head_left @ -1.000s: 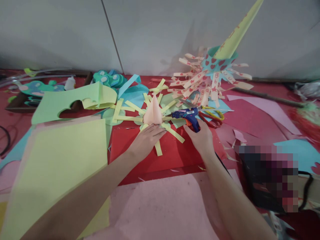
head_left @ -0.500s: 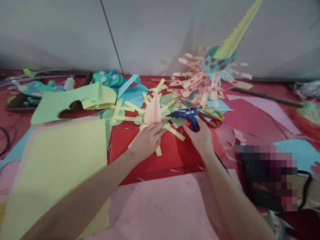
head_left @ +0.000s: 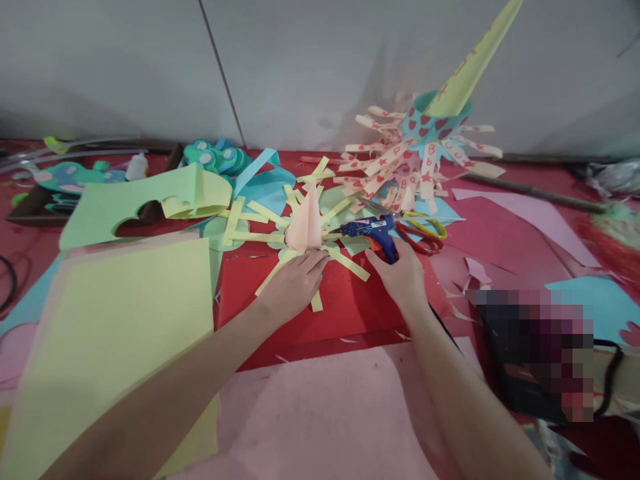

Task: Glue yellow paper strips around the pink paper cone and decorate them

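Observation:
My right hand (head_left: 400, 272) is closed round the handle of a blue glue gun (head_left: 370, 227). Its nozzle points left, at the right side of a pale pink paper cone (head_left: 306, 223). The cone stands amid yellow paper strips (head_left: 257, 237) that spread out like rays over green paper. At the cone's lower front edge rests my left hand (head_left: 299, 277), its fingers together against the base; what the fingertips press is hidden. A red sheet (head_left: 350, 303) lies under both hands.
Behind to the right stands a fringed paper piece (head_left: 420, 157) with a tall yellow cone. Scissors (head_left: 425, 230) lie just beyond the glue gun. Yellow sheets (head_left: 125, 333) are at left, a pink sheet (head_left: 325, 413) in front, and a dark bag (head_left: 515, 380) at right.

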Motion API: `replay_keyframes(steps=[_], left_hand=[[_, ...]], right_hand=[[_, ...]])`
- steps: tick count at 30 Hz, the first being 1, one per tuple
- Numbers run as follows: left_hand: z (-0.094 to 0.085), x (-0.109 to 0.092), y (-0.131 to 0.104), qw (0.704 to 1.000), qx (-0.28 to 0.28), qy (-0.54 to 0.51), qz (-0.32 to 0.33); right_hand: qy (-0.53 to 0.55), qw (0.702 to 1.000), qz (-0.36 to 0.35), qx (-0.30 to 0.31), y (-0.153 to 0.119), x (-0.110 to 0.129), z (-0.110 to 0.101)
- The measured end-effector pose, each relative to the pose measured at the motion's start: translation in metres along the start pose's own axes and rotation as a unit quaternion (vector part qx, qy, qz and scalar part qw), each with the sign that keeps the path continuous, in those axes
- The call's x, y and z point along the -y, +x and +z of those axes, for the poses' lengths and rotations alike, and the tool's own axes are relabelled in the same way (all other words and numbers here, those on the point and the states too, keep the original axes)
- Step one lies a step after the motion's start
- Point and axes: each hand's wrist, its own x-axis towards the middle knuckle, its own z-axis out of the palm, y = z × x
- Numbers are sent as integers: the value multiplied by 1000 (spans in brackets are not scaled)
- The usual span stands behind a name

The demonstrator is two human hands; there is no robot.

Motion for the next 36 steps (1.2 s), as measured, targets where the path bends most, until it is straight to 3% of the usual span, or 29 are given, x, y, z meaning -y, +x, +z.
replay_keyframes(steps=[10, 20, 36], left_hand=[[-6, -4, -2, 998, 50, -26, 13], [0, 0, -5, 998, -42, -15, 41], [0, 0, -5, 997, -56, 0, 47]], right_hand=[[-9, 1000, -6, -3, 0, -3, 2], [-75, 992, -80, -54, 0, -6, -3], [-39, 994, -98, -38, 0, -8, -7]])
